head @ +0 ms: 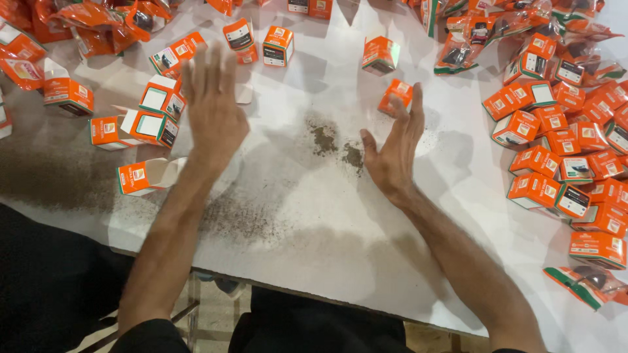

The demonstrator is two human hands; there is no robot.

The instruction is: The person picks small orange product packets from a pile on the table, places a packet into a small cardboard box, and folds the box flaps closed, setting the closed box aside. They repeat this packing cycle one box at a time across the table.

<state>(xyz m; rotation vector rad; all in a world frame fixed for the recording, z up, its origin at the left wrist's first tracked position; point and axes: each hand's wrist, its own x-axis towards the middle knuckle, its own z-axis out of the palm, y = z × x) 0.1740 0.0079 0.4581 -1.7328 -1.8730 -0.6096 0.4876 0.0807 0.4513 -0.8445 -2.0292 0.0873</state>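
Two bare arms are stretched out over a white table point(307, 229), and nothing is held in either hand. The left hand point(212, 111) is spread wide and flat, fingers straight, and looks blurred. Nearest the body, just under its wrist, an open orange box point(147, 176) is lying on its side — close to the arm, but touching cannot be told. A little farther, just left of the hand, two more open boxes point(140, 127) are found side by side.

The right hand point(396, 147) is held open too, palm turned inward, thumb out. Between the two hands, dark specks of dirt point(337, 147) are scattered on the white top. Right behind the right fingertips, a small closed orange box point(396, 95) is seen — partly hidden by the fingers. Farther back, another small box point(379, 55) is standing alone.

On the far right, a big heap of boxes point(562, 150) is piled, and orange plastic packets point(98, 26) are strewn along the far edge.
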